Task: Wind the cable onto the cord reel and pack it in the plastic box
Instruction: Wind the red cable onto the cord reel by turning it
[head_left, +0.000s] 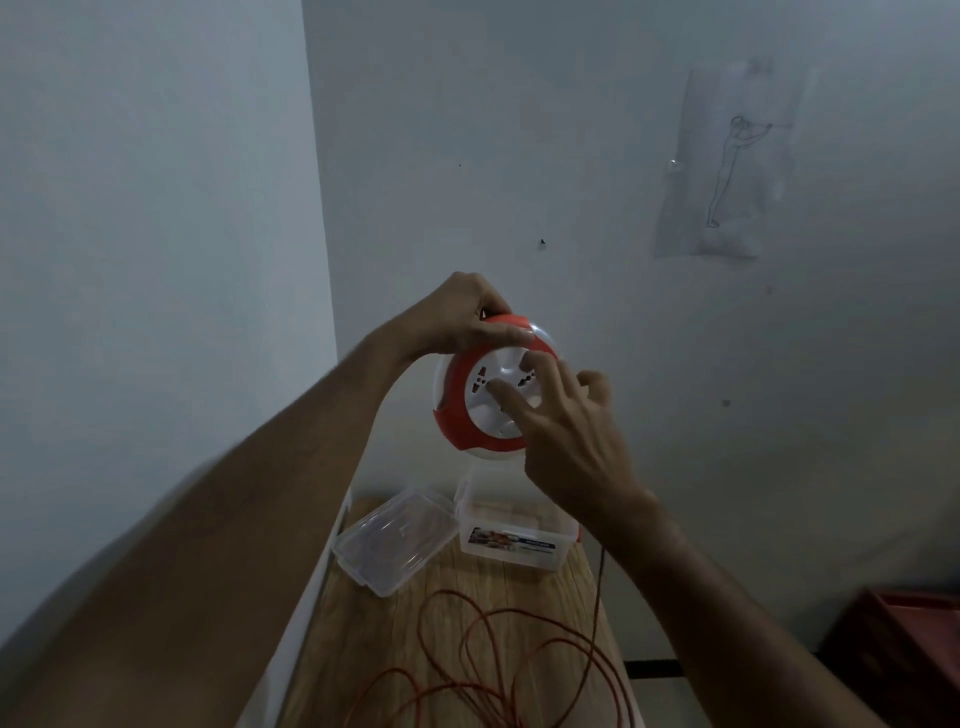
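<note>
Up in front of the wall, above the tabletop (457, 613), the left hand (457, 317) is clamping the cord reel (488, 389) by its red rim, while the right hand (566, 436), grip released, is pressing fingertips (498, 387) on the white hub. Turning that hub evenly seems best, letting the cable (519, 660), lying in loose loops below, feed without knotting. The plastic box (514, 540) is waiting open beside its lid (395, 540).

Bare forearms, no sleeves, no jewellery
</note>
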